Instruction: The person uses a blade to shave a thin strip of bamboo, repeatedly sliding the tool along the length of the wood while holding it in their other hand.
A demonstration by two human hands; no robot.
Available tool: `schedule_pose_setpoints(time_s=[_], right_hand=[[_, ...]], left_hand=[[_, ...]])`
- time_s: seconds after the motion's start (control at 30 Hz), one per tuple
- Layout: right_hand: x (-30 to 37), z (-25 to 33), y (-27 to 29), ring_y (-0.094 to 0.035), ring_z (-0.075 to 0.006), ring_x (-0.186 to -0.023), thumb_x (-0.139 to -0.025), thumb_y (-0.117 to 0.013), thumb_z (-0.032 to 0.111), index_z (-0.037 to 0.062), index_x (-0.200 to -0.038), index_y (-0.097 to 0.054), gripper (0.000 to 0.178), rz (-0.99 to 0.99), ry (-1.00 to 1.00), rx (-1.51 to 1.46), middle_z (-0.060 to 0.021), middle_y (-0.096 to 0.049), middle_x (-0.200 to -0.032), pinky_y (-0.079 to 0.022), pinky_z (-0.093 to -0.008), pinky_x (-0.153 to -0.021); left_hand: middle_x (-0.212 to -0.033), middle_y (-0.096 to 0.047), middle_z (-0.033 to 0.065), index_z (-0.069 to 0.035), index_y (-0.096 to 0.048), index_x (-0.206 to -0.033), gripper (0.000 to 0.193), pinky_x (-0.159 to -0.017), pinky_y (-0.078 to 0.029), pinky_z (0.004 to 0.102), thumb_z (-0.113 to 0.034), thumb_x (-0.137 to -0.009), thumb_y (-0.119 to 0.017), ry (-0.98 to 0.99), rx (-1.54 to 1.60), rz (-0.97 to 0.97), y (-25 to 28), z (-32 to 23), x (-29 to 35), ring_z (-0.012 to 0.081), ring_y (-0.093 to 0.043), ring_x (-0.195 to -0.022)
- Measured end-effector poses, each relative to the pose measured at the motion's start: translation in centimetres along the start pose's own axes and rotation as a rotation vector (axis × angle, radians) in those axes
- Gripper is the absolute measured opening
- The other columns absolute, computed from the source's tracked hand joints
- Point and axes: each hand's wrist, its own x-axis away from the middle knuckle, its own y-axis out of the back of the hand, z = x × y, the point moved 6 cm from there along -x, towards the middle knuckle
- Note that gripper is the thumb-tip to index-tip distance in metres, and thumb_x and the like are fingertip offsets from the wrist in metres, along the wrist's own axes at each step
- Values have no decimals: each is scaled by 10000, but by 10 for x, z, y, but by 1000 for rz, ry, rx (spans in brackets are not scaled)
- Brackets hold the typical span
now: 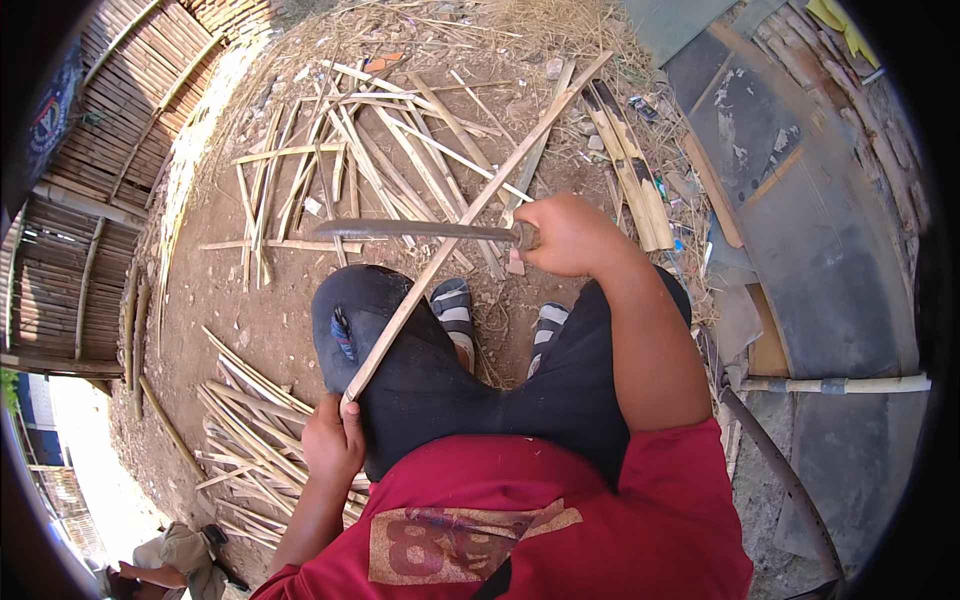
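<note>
My left hand point(333, 438) is closed round the near end of a long bamboo strip point(432, 267). The strip slants across my left thigh, away to the upper right. In front of my knees my right hand point(569, 236) grips the handle of a machete point(410, 229). Its dark blade points left and crosses the strip near the middle; whether the edge touches the strip, I cannot tell. Beyond the blade lies a loose pile of split bamboo strips point(400, 150). Another heap of strips point(255, 440) lies on the ground beside my left arm.
A bamboo-slat wall point(130, 110) stands at the left. Large dark panels point(810, 250) lie along the right, near a curved dark metal bar point(785, 475). A split bamboo piece point(640, 185) rests beyond my right hand. Another person point(175, 560) is at the lower left.
</note>
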Motion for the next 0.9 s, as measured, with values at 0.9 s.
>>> schedule_pose_setpoints(time_s=[0.9], right_hand=[[-8,29,-37,-712,-371,-967,-785,-721,219,78,-1074,-738,322,17,-24,34,-193,-738,-1007,-567,-461,-862]], left_hand=[[-803,-645,281,-22,-571,-905,477,-664,-469,600,-447,-1073,-433,67,-168,26,1,6,-2,516,-625,-749]])
